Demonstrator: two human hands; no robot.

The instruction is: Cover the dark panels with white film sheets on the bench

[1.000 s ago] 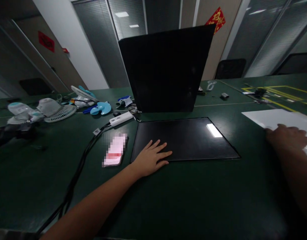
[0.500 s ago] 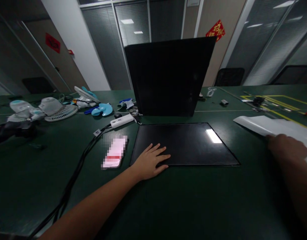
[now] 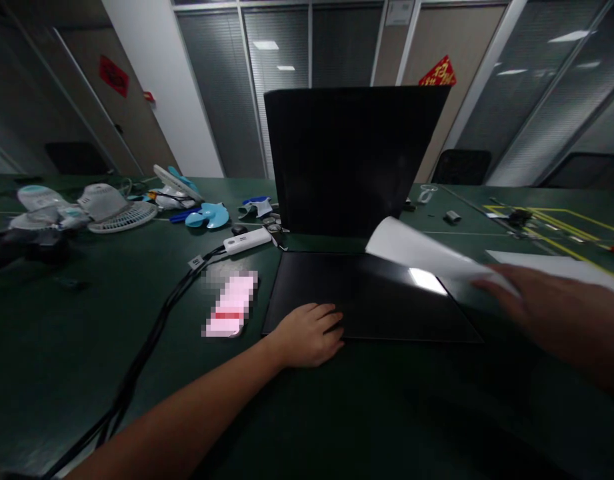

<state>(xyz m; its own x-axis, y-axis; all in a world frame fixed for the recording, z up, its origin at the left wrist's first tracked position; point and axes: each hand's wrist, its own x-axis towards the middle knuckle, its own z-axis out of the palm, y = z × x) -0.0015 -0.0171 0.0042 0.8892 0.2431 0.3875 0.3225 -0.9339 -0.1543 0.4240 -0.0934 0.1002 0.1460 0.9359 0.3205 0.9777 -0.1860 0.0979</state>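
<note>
A flat black screen panel (image 3: 357, 293) lies on the green table in front of me. My left hand (image 3: 311, 335) sits at its near edge, left of the middle, with the fingers bent and drawn in against the edge. On the right, my right hand (image 3: 547, 303), blurred by motion, pinches a white sheet (image 3: 421, 250) by its near right end. The sheet's far end curls up in the air and hangs over the right part of the panel. A second white sheet (image 3: 561, 265) lies on the table behind my right hand.
A large black panel (image 3: 357, 160) stands upright behind the flat one. Left of it lie a pixelated pink phone (image 3: 233, 303), a white power strip (image 3: 247, 241) with black cables, a blue fan blade (image 3: 208, 215) and white fan parts (image 3: 119, 213). Yellow strips (image 3: 569, 223) lie far right.
My right hand has moved left, bringing a white sheet up over the panel. The left hand's spread fingers have drawn in, and it has slid slightly nearer to me.
</note>
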